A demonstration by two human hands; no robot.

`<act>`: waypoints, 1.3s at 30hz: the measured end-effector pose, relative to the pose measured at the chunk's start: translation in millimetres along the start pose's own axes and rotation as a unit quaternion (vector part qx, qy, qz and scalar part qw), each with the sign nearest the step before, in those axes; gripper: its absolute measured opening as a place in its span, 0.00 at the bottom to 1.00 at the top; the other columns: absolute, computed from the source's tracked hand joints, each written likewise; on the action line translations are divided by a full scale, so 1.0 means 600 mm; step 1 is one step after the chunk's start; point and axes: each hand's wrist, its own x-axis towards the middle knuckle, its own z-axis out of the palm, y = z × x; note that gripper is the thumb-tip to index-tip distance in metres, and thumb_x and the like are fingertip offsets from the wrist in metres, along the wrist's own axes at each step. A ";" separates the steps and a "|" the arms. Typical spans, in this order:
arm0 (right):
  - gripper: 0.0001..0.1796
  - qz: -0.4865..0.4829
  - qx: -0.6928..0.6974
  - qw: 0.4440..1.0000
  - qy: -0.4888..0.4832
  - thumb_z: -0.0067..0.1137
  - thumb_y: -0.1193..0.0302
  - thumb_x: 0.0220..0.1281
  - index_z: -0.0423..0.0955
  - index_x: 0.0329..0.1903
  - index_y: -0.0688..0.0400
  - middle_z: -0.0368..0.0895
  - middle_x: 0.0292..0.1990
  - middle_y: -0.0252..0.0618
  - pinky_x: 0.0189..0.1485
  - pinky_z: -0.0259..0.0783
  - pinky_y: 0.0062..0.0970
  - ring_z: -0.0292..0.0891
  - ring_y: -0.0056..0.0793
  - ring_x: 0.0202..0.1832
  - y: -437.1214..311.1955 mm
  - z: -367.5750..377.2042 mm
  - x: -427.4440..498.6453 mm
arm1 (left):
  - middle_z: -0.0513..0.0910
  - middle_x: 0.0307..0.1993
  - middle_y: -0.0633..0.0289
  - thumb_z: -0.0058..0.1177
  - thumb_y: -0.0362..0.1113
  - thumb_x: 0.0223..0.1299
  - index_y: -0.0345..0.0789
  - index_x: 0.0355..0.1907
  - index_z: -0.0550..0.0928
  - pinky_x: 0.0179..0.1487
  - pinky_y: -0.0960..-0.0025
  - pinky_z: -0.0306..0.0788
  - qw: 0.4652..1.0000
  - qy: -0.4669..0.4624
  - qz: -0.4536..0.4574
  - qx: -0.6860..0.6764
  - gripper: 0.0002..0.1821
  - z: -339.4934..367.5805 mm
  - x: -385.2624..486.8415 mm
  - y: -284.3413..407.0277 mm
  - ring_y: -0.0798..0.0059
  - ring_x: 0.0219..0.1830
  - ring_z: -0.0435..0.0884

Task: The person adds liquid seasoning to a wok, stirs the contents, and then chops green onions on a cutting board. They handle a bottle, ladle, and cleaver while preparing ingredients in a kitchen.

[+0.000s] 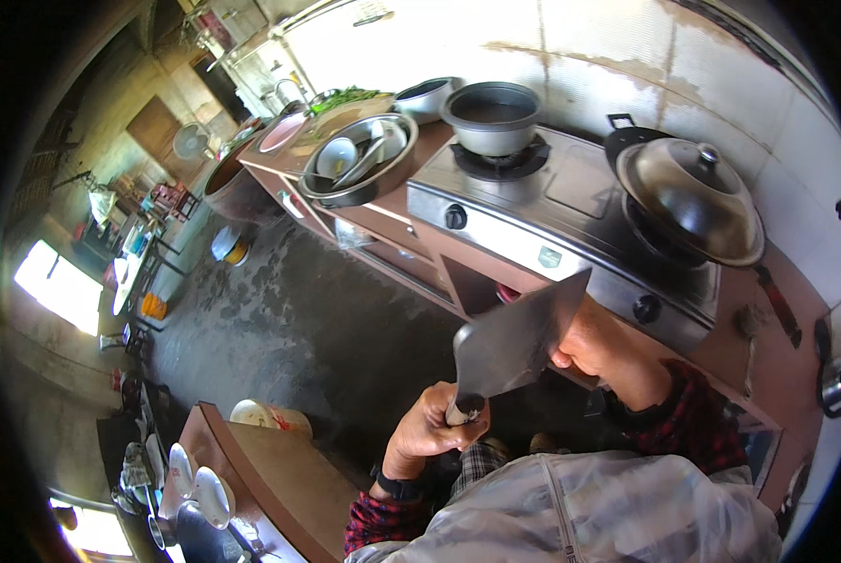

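Observation:
A broad metal cleaver (515, 338) is tilted in front of my body, its blade reaching up and right toward the stove front. My left hand (424, 426) grips its handle, closed around it below the blade. At the blade's far end is my right hand (600, 345), with its fingertips beside the blade's lower edge. The blade covers part of that hand, so whether its fingers touch or hold the metal is unclear.
A two-burner gas stove (575, 183) carries a pot of dark liquid (492, 116) and a lidded wok (688, 197). Left of it, a metal basin (357, 158) holds bowls. A red-handled tool (779, 310) lies at right. Bowls (213, 497) sit on the lower-left counter (280, 478).

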 end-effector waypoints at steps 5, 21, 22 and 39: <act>0.15 -0.010 0.034 0.999 -0.027 0.47 0.65 0.58 0.73 0.23 0.63 0.79 0.31 0.57 0.09 0.52 0.12 0.62 0.18 0.10 0.057 0.029 0.132 | 0.71 0.16 0.66 0.52 0.24 0.42 0.31 0.25 0.73 0.24 0.77 0.64 0.964 0.084 0.056 0.246 0.05 -0.110 -0.022 0.013 0.80 0.17 0.69; 0.17 -0.213 0.208 0.953 0.053 0.48 0.72 0.54 0.54 0.13 0.49 0.67 0.11 0.37 0.11 0.52 0.14 0.61 0.17 0.11 0.111 0.201 0.559 | 0.71 0.17 0.55 0.57 0.28 0.39 0.33 0.29 0.72 0.23 0.68 0.66 0.849 0.155 0.002 0.505 0.12 -0.551 -0.063 0.078 0.61 0.18 0.74; 0.17 -0.230 0.214 0.948 0.048 0.43 0.75 0.54 0.52 0.12 0.49 0.62 0.09 0.33 0.09 0.47 0.13 0.54 0.16 0.09 0.099 0.187 0.582 | 0.76 0.19 0.55 0.61 0.28 0.35 0.33 0.29 0.74 0.25 0.67 0.69 0.844 0.155 -0.007 0.513 0.14 -0.577 -0.064 0.076 0.57 0.22 0.77; 0.15 0.211 -0.804 0.530 -0.165 0.45 0.70 0.49 0.79 0.37 0.60 0.79 0.39 0.47 0.43 0.72 0.34 0.77 0.38 0.41 0.195 -0.154 1.071 | 0.69 0.11 0.61 0.47 0.26 0.48 0.31 0.21 0.71 0.13 0.77 0.58 0.927 0.373 0.033 0.022 0.03 -0.837 0.139 0.135 0.77 0.10 0.65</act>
